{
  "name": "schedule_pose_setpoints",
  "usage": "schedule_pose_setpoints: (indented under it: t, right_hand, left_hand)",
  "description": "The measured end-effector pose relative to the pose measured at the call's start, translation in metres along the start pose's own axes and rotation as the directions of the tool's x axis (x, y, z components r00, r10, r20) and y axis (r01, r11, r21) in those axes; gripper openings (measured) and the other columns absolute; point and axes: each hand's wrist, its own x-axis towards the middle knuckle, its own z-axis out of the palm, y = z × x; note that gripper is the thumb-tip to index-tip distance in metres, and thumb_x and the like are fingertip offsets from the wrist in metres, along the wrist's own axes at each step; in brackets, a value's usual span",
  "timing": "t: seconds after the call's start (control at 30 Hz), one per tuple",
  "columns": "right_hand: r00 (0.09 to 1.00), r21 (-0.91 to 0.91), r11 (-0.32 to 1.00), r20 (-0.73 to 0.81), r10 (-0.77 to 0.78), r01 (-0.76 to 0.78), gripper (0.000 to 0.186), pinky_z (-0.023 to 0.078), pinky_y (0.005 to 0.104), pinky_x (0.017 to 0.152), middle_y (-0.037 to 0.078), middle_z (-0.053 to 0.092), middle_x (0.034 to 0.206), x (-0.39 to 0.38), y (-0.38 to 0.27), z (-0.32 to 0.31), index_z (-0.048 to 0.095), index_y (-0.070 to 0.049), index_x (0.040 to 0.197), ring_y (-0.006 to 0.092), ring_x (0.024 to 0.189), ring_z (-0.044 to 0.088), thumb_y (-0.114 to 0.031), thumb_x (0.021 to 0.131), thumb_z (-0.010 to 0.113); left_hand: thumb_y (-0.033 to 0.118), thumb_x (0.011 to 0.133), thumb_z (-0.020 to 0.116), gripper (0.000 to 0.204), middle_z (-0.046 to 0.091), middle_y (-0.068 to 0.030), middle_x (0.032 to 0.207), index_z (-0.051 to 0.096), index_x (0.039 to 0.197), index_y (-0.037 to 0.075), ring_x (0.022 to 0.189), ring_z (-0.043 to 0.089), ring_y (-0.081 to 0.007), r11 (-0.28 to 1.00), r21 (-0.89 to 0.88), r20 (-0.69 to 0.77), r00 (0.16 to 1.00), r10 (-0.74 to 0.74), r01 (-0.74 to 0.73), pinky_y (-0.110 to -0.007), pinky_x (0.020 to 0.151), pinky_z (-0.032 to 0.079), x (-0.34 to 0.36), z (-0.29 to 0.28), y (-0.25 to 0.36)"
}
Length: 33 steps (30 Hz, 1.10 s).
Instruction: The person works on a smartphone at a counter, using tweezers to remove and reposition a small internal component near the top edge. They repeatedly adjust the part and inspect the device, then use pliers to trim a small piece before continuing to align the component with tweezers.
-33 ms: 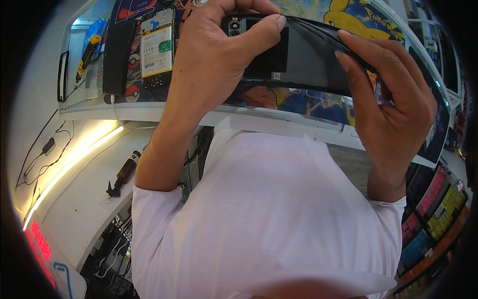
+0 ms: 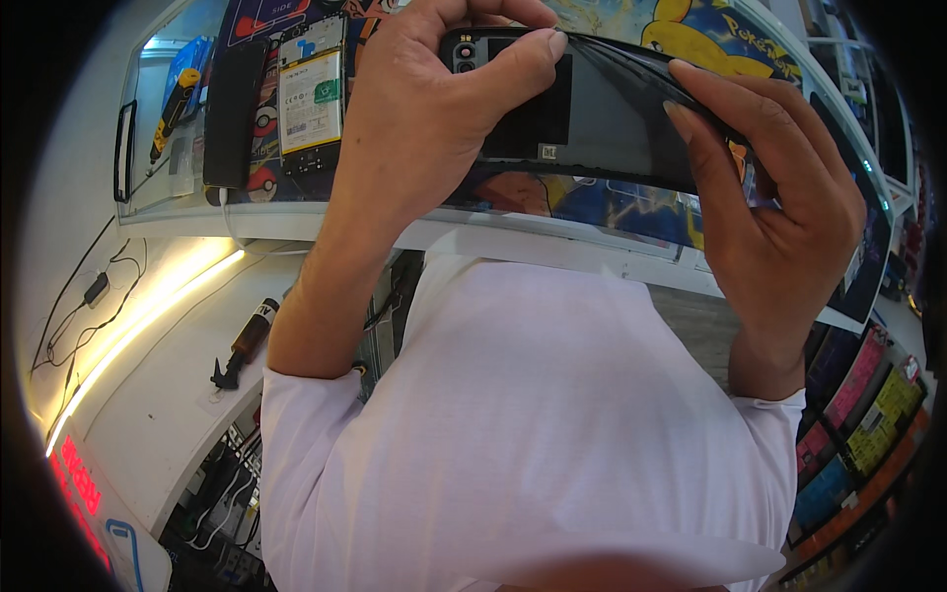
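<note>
A dark phone back cover (image 2: 621,123) is held up over the worktop, its inner side with camera openings and a black pad facing me. My left hand (image 2: 419,109) grips its upper edge, the thumb across the inner face and the fingers behind. Along that upper edge, a thin black strip (image 2: 631,61) stands slightly apart from the cover. My right hand (image 2: 779,173) pinches the right end between thumb and forefinger; whether it holds the strip, the cover or both, I cannot tell. To the left lies an opened phone (image 2: 312,104), its white battery exposed.
A black phone (image 2: 235,118) with a white cable plugged in lies left of the opened one. Beyond it is a yellow-and-black tool (image 2: 176,109). A patterned mat (image 2: 518,192) covers the glass-topped counter. A dark tube (image 2: 249,337) rests on the lower white surface.
</note>
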Motion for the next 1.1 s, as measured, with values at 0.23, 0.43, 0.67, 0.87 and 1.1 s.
schedule_pose_setpoints:
  t: [0.23, 0.43, 0.67, 0.87, 1.1]
  right_hand:
    - [1.0, 0.002, 1.0, 0.021, 0.014, -0.014, 0.027, 0.051, 0.022, 0.064, 0.007, 0.072, 0.092, 0.002, -0.001, -0.003, 0.078, -0.003, 0.111, 0.0108, 0.08, 0.067, 0.006, 0.085, 0.077]
    - [0.996, -0.038, 0.997, 0.063, 0.066, -0.064, 0.028, 0.046, 0.0208, 0.058, 0.005, 0.072, 0.093, 0.003, -0.002, -0.008, 0.078, -0.004, 0.111, 0.0075, 0.075, 0.063, 0.006, 0.085, 0.077]
    - [0.999, -0.013, 1.0, 0.041, -0.019, 0.02, 0.027, 0.046, 0.021, 0.058, 0.006, 0.072, 0.094, 0.005, 0.002, -0.007, 0.079, -0.004, 0.111, 0.0079, 0.075, 0.063, 0.005, 0.085, 0.077]
    - [0.999, -0.029, 0.999, 0.034, -0.019, 0.02, 0.027, 0.046, 0.0213, 0.059, 0.006, 0.073, 0.094, 0.005, 0.001, -0.007, 0.079, -0.005, 0.11, 0.0087, 0.076, 0.064, 0.005, 0.085, 0.078]
    - [0.999, -0.025, 0.999, 0.034, -0.034, 0.034, 0.028, 0.045, 0.021, 0.058, 0.006, 0.073, 0.094, 0.004, 0.002, -0.007, 0.079, -0.006, 0.111, 0.0082, 0.076, 0.064, 0.004, 0.085, 0.078]
  left_hand:
    - [0.014, 0.091, 0.072, 0.021, 0.065, -0.0033, 0.097, 0.069, 0.108, 0.003, 0.092, 0.059, -0.009, 0.986, 0.117, 0.027, 0.993, 0.114, -0.117, -0.024, 0.085, 0.048, 0.002, -0.003, -0.002]
    - [0.013, 0.091, 0.071, 0.02, 0.065, -0.0034, 0.097, 0.069, 0.108, 0.003, 0.091, 0.059, -0.0087, 0.982, 0.15, 0.027, 0.993, 0.112, -0.115, -0.023, 0.085, 0.048, -0.005, 0.001, 0.016]
    - [0.013, 0.091, 0.071, 0.02, 0.065, -0.0033, 0.096, 0.069, 0.107, 0.002, 0.089, 0.058, -0.0083, 0.993, 0.084, 0.024, 0.997, 0.079, -0.08, -0.023, 0.082, 0.048, 0.001, -0.002, -0.001]
    - [0.013, 0.09, 0.073, 0.018, 0.066, -0.0037, 0.095, 0.068, 0.102, 0.001, 0.088, 0.058, -0.0085, 0.994, 0.066, 0.026, 0.996, 0.081, -0.082, -0.023, 0.081, 0.048, 0.002, -0.002, -0.001]
    - [0.014, 0.091, 0.073, 0.016, 0.065, -0.0041, 0.095, 0.068, 0.101, 0.001, 0.09, 0.058, -0.01, 0.974, 0.122, 0.054, 0.982, 0.184, -0.189, -0.025, 0.085, 0.047, 0.004, -0.004, -0.003]
